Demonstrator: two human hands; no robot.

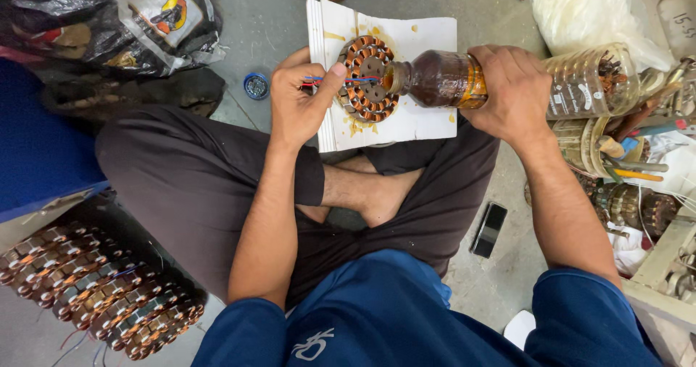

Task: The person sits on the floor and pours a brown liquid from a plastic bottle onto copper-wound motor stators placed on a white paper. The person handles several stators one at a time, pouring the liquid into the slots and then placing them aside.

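A grey concrete floor [275, 19] is seen from above, with crossed legs in dark trousers [188, 186] filling its middle. Along the floor's left edge a black plastic bag [87, 26] is heaped, and in the lower left corner copper-wound stators [101, 287] are laid in rows. A white sheet [428, 41] stained with amber liquid is spread at the floor's upper edge, just beyond the knees. A clear plastic bottle [442, 78] of brown liquid is held on its side by the right hand [511, 92], whose fingers are wrapped tightly around its middle; its mouth is pressed against a round stator [367, 78] lying on the sheet. Red and blue wires [319, 81] at the stator's left rim are pinched by the left hand [301, 99]. A black phone [489, 229] lies near the right knee, a small blue cap [255, 86] beside the sheet.
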